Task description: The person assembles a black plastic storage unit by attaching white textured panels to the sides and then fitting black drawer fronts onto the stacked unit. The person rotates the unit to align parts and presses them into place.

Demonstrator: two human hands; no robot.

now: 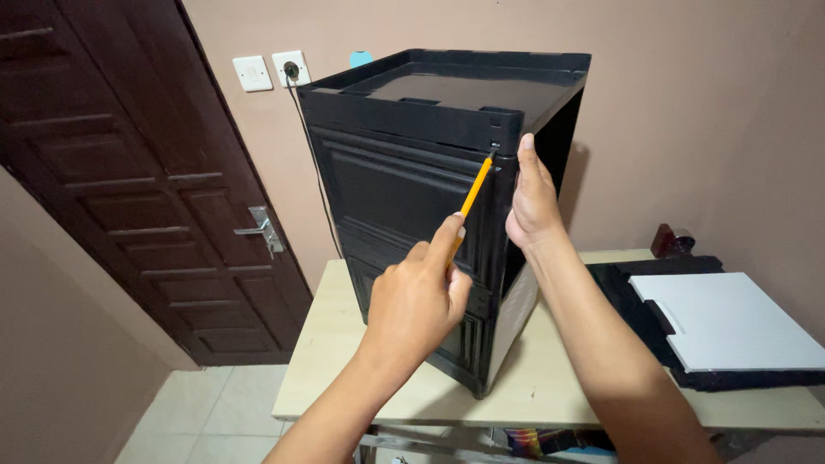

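While the black plastic cabinet (404, 223) stands assembled on the table (550, 387), left hand (417, 301) fingers grasp a yellow screwdriver (474, 193) at its top corner — right hand (533, 202) open, bracing the edge; corner fastening seemingly unfinished.

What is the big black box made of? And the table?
The box looks like black moulded plastic: glossy, with pressed-in panel shapes. The table looks like pale wood or laminate, smooth and matte; I can't tell which.

Left hand (421, 296) clenched, forefinger extended; right hand (533, 199) raised, fingers straight.
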